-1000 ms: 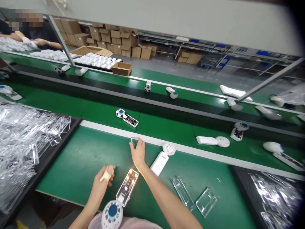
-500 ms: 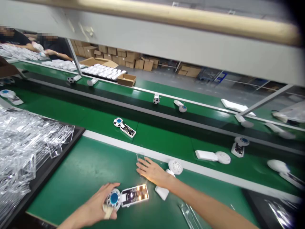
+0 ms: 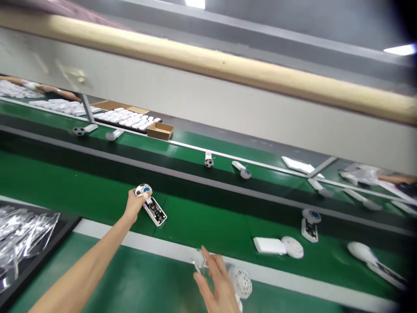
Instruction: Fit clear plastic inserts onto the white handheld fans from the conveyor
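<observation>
At lower left, a black-edged tray point(image 3: 67, 221) holds a heap of clear plastic stands point(image 3: 26, 228), too tangled to count. The left hand point(image 3: 133, 205) is closed around 1 round white fan head with a blue hub point(image 3: 143, 189), joined to a white handle carrying a black circuit board point(image 3: 155, 211). That handle's long axis runs from upper left to lower right, away from the hand, across the near green conveyor belt point(image 3: 198, 230).

Right of it, the right hand point(image 3: 219, 284) is open with its fingers spread, nearer than the left hand to 1 small clear plastic stand point(image 3: 198, 261). The stand is blurred, so its long axis and any contact with the hand cannot be told. Just right of that hand sits 1 white mesh fan grille point(image 3: 240, 281).

Farther right on the near belt lie 1 white rectangular block point(image 3: 269, 245), 1 round white grille point(image 3: 292, 247), 1 blue-hubbed fan with a circuit-board handle point(image 3: 310, 225) and 1 white fan with a long handle point(image 3: 362, 253).

Along the far belt, from the left, are 2 soccer-ball-patterned fan heads point(image 3: 79, 131) and 1 blue-hubbed fan head point(image 3: 246, 174). At upper left, a co-worker's forearm point(image 3: 48, 90) reaches over rows of white moulded pieces point(image 3: 127, 121), beside 1 open brown cardboard box point(image 3: 160, 131).
</observation>
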### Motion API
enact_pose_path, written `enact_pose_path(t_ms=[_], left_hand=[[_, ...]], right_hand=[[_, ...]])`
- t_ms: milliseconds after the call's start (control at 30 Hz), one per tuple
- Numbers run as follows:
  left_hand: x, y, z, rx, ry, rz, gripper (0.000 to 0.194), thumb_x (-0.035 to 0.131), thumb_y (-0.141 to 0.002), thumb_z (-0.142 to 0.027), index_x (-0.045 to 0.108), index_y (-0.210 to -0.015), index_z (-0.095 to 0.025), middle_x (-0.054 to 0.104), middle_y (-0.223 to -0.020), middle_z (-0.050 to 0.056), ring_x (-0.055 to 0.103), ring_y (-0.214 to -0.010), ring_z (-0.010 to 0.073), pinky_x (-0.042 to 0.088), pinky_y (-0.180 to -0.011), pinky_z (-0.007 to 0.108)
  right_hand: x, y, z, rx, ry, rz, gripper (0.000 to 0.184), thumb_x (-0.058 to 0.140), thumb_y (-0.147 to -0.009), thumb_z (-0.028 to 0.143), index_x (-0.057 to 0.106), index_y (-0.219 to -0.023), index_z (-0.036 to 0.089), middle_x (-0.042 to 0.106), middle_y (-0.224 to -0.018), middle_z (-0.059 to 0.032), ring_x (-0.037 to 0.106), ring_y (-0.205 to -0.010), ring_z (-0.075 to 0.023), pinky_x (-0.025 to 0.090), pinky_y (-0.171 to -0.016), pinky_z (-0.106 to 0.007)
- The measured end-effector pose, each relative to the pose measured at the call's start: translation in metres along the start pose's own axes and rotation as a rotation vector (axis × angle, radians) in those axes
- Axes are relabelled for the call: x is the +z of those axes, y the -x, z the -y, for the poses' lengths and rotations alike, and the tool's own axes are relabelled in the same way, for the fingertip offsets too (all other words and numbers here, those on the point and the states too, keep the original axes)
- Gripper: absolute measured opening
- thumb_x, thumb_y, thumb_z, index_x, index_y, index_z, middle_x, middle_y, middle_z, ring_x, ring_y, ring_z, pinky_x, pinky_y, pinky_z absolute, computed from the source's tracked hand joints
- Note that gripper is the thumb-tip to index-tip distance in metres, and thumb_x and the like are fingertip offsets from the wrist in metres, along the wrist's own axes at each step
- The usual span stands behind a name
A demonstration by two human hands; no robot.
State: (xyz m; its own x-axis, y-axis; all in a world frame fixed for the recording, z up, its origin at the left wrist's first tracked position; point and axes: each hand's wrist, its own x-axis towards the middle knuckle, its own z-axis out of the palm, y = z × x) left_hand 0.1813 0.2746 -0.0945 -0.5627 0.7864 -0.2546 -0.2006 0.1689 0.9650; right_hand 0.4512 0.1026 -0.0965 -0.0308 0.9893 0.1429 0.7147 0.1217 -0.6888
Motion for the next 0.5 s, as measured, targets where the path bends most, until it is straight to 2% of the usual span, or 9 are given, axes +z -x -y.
enact_pose_path(t_ms=[133, 233, 367, 500], left_hand=[[0.021, 0.073, -0.009, 0.04, 0.057, 0.2, 0.059, 0.078, -0.056, -0.033, 0.048, -0.106, -0.021, 0.059, -0.093, 0.002, 0.059, -0.073, 0.0126, 0.046, -0.063, 0.022], [0.037, 0.135, -0.016, -0.056, 0.144, 0.373, 0.058, 0.074, -0.063, -0.04, 0.049, -0.112, -0.025, 0.06, -0.1, 0.003, 0.059, -0.078, 0.0145, 0.046, -0.064, 0.023], [0.055, 0.197, -0.019, -0.151, 0.104, 0.538, 0.055, 0.073, -0.064, -0.041, 0.051, -0.111, -0.023, 0.061, -0.098, 0.004, 0.059, -0.079, 0.0153, 0.047, -0.064, 0.023], [0.069, 0.23, -0.017, -0.239, 0.126, 0.562, 0.053, 0.075, -0.061, -0.042, 0.054, -0.105, -0.021, 0.063, -0.093, 0.005, 0.061, -0.074, 0.0155, 0.047, -0.061, 0.025]], right_hand=[[-0.002, -0.023, 0.039, 0.016, 0.041, -0.049, 0.051, 0.044, -0.088, 0.042, 0.034, -0.137, 0.029, 0.053, -0.107, -0.0072, 0.056, -0.097, -0.0229, 0.051, -0.077, -0.034], [-0.008, -0.03, 0.055, -0.045, 0.117, -0.131, 0.05, 0.047, -0.087, 0.038, 0.038, -0.134, 0.023, 0.054, -0.1, -0.0087, 0.054, -0.089, -0.0243, 0.051, -0.074, -0.039], [-0.019, -0.01, 0.05, -0.006, 0.209, -0.209, 0.047, 0.047, -0.087, 0.034, 0.042, -0.131, 0.019, 0.052, -0.095, -0.0094, 0.052, -0.087, -0.0242, 0.051, -0.072, -0.039], [-0.035, 0.022, 0.031, 0.067, 0.376, -0.257, 0.047, 0.05, -0.086, 0.034, 0.043, -0.132, 0.024, 0.049, -0.116, -0.0152, 0.05, -0.102, -0.0323, 0.046, -0.082, -0.049]])
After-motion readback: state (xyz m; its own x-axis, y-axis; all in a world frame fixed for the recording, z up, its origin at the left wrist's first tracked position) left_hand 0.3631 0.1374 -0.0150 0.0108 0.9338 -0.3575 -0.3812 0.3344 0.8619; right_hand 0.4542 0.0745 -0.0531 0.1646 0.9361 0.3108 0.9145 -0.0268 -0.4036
